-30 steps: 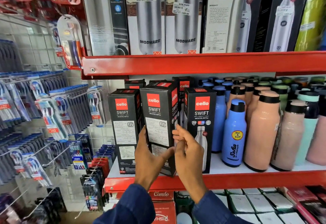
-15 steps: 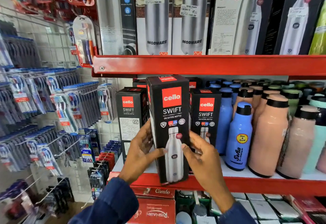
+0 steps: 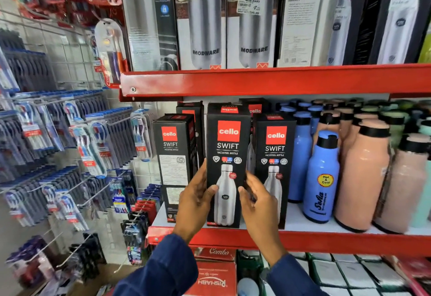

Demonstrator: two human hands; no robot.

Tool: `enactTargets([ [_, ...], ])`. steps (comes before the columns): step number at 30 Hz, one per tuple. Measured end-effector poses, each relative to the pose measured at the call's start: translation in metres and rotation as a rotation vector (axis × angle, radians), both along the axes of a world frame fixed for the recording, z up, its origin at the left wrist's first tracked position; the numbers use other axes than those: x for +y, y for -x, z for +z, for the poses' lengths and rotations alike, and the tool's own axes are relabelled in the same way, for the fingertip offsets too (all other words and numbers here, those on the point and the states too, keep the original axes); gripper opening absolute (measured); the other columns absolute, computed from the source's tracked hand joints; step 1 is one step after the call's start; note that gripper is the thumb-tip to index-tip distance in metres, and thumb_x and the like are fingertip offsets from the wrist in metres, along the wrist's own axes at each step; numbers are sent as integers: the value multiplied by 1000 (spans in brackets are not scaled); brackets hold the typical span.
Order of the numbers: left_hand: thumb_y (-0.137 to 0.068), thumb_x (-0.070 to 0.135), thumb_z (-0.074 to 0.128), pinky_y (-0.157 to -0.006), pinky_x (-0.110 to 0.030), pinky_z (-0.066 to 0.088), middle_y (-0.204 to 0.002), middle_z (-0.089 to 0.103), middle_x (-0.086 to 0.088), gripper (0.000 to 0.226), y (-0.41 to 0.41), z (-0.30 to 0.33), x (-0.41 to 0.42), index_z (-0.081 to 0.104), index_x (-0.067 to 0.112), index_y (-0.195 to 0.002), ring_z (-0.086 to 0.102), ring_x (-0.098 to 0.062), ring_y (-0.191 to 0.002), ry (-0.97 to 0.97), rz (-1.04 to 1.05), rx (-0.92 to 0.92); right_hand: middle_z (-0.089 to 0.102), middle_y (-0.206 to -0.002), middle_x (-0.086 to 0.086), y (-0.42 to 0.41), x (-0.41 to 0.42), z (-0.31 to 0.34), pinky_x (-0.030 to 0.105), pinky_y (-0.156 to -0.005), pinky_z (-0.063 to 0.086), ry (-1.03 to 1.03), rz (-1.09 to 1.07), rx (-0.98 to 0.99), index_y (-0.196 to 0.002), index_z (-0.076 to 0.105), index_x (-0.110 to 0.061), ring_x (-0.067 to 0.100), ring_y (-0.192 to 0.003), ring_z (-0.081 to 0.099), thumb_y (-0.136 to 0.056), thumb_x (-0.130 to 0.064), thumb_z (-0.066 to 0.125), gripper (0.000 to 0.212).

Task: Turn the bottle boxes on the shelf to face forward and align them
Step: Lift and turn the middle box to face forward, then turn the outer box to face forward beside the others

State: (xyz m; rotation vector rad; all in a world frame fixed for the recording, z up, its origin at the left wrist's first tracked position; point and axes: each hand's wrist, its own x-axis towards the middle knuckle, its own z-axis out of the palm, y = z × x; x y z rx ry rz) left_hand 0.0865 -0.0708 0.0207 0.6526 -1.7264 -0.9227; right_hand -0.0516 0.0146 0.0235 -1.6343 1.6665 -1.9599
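Three black Cello Swift bottle boxes stand at the front of the red shelf (image 3: 326,241). The middle box (image 3: 228,146) shows its front with the bottle picture and rests on the shelf. My left hand (image 3: 196,202) grips its left side and my right hand (image 3: 255,200) grips its right side. The right box (image 3: 275,155) also faces forward, close beside it. The left box (image 3: 173,162) shows a text panel with no bottle picture. More black boxes (image 3: 255,109) stand behind.
Blue bottles (image 3: 323,176) and peach bottles (image 3: 363,179) fill the shelf to the right. The upper red shelf (image 3: 256,81) holds tall steel-bottle boxes. Toothbrush packs (image 3: 98,146) hang on pegs at the left. Red boxes (image 3: 214,277) sit below.
The middle box was turned from its text side to its picture side, lifted toward me, then set back on the shelf between its neighbours. Both hands stayed on it.
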Motion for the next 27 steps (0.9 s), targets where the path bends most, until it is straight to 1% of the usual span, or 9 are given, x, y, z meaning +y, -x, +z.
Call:
enactTargets([
  [8, -98, 5, 56, -121, -47, 35, -155, 46, 4, 65, 14, -28, -27, 31, 27, -153, 42, -7, -143, -18, -14, -1, 56, -115, -20, 1, -33, -24, -3, -87, 38, -96, -149, 34, -139, 46, -23, -28, -98, 50, -95, -12, 54, 46],
  [11, -100, 7, 55, -120, -46, 37, -154, 48, 5, 64, 14, -33, -33, 29, 30, -153, 43, -6, -142, 3, -11, -21, 57, -119, -15, -3, -38, -26, -9, -86, 31, -119, -208, 60, -138, 48, -19, -9, -107, 54, -95, -12, 54, 44],
  [14, -99, 12, 57, -117, -40, 41, -150, 52, 9, 65, 13, -32, -34, 27, 34, -153, 49, -2, -137, -2, -13, -65, 69, -114, 0, -2, -40, -28, -1, -84, 41, -131, -260, 75, -135, 52, -16, 1, -95, 61, -94, -12, 55, 41],
  [17, -99, 17, 59, -107, -18, 43, -138, 54, 24, 70, 7, -34, -32, 23, 39, -154, 55, 17, -117, -12, -5, -114, 74, -102, 5, -3, -35, -29, 29, -85, 57, -125, -287, 52, -134, 53, -15, 4, -88, 68, -93, -11, 57, 41],
  [19, -98, 19, 60, -89, -7, 44, -111, 58, 30, 66, -4, -33, -25, 24, 41, -148, 57, 21, -87, -9, 28, -159, 71, -110, -1, -6, -26, -27, 20, -90, 54, -103, -276, -7, -135, 52, -16, -12, -93, 63, -92, -9, 58, 44],
  [21, -95, 19, 64, -82, -8, 47, -99, 66, 20, 52, -20, -29, -13, 43, 37, -140, 60, 13, -77, 14, 94, -141, 68, -119, -2, -16, -15, -26, 8, -92, 47, -17, -301, -96, -132, 56, -17, -6, -104, 62, -90, -5, 59, 44],
  [23, -91, 14, 68, -76, -10, 56, -102, 77, 8, 31, -39, -25, -2, 67, 32, -116, 71, 9, -81, 12, 231, 7, 70, -117, -3, -35, -4, -26, 7, -89, 48, 90, -314, -118, -123, 63, -18, -2, -105, 64, -89, 0, 59, 38],
  [25, -88, 8, 69, -71, -23, 63, -90, 80, 0, 25, -57, -21, 0, 74, 31, -98, 75, -7, -78, 9, 390, 199, 70, -114, -9, -60, -1, -25, 14, -89, 52, 93, -232, -57, -118, 64, -23, -4, -104, 64, -91, -6, 57, 33],
  [27, -87, 6, 68, -81, -38, 62, -95, 76, 0, 26, -68, -19, -11, 71, 26, -104, 72, -17, -86, 32, 507, 233, 64, -124, -15, -81, -12, -25, 18, -96, 49, -4, -71, -13, -127, 59, -28, -7, -113, 58, -95, -18, 51, 34],
])
